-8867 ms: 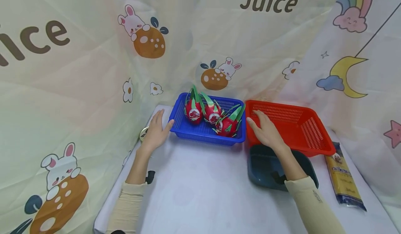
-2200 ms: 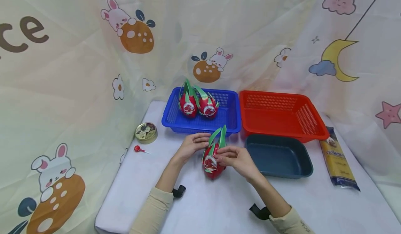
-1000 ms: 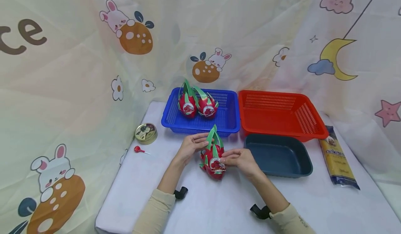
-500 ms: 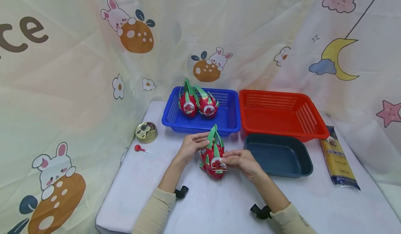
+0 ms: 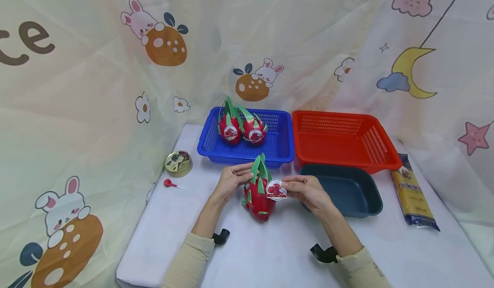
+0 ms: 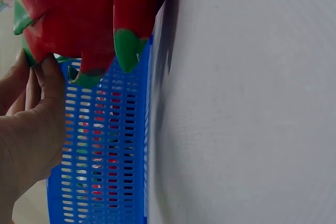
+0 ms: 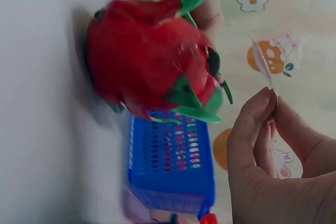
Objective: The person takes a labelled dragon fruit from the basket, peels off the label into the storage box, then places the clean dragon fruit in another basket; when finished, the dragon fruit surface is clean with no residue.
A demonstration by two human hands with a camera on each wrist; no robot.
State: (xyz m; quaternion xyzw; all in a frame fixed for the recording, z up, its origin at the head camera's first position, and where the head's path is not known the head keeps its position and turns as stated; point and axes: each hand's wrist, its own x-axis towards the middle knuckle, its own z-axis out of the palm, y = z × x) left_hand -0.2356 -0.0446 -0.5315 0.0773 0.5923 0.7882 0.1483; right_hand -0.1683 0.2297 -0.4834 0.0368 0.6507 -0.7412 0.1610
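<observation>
A red dragon fruit (image 5: 259, 202) with green leaf tips stands on the white tabletop in front of the blue basket. My left hand (image 5: 230, 181) pinches its leaves near the top; the left wrist view shows thumb and fingers (image 6: 50, 85) at the green tips. Between thumb and fingertips, my right hand (image 5: 311, 192) pinches a round white sticker (image 5: 276, 190) with a red fruit picture. In the right wrist view the sticker (image 7: 261, 62) is seen nearly edge-on, apart from the fruit (image 7: 152, 59). Two more dragon fruits (image 5: 254, 134), with stickers on, sit in the blue basket (image 5: 279, 140).
A red basket (image 5: 333, 140) stands right of the blue one, with a dark teal tray (image 5: 349, 189) before it. A yellow and blue packet (image 5: 414, 196) lies at the right. At the left are a round gold tin (image 5: 178, 163) and a red lollipop (image 5: 170, 183).
Earlier, all three fruits were in the blue basket; one was brought to the table front. Over the last half second, the right hand drew its sticker off and away to the right.
</observation>
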